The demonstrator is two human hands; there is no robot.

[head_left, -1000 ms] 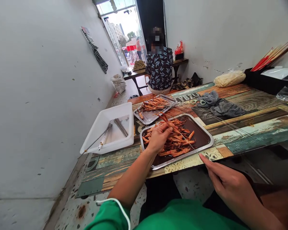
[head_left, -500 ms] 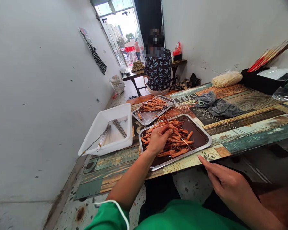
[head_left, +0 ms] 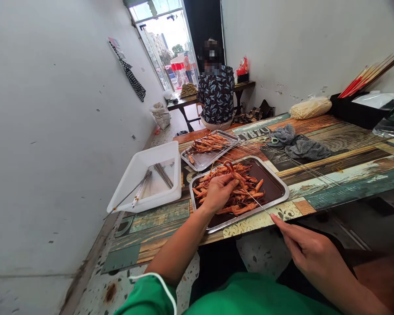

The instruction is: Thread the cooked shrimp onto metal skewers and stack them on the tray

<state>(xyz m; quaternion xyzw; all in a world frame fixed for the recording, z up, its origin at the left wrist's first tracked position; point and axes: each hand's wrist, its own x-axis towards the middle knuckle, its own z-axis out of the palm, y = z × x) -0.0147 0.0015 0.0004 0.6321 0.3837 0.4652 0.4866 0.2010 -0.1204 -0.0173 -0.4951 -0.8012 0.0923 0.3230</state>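
Observation:
My left hand point(head_left: 219, 191) is closed in a pinch on a reddish-brown piece of meat point(head_left: 237, 176) with thin curled ends, which looks like a duck tongue. My right hand point(head_left: 310, 247) is closed around the near end of a thin metal skewer point(head_left: 258, 202). The skewer slants up to the left, its far end at the meat by my left fingers; how deep it goes is hidden. Beneath my left hand a metal tray point(head_left: 285, 191) holds a pile of similar meat pieces point(head_left: 246, 208) in dark liquid.
Behind lies a second metal tray point(head_left: 202, 165) with skewered pieces, skewers pointing right. A white plastic tub point(head_left: 124, 188) with metal skewers stands left. Grey gloves point(head_left: 302, 146), a bagged pale bundle point(head_left: 310, 108) and a black box point(head_left: 357, 109) are right. A person point(head_left: 216, 96) sits beyond.
The piece of meat in my left hand has tilted, and its curled end has shifted slightly to the right. My right hand has hardly moved.

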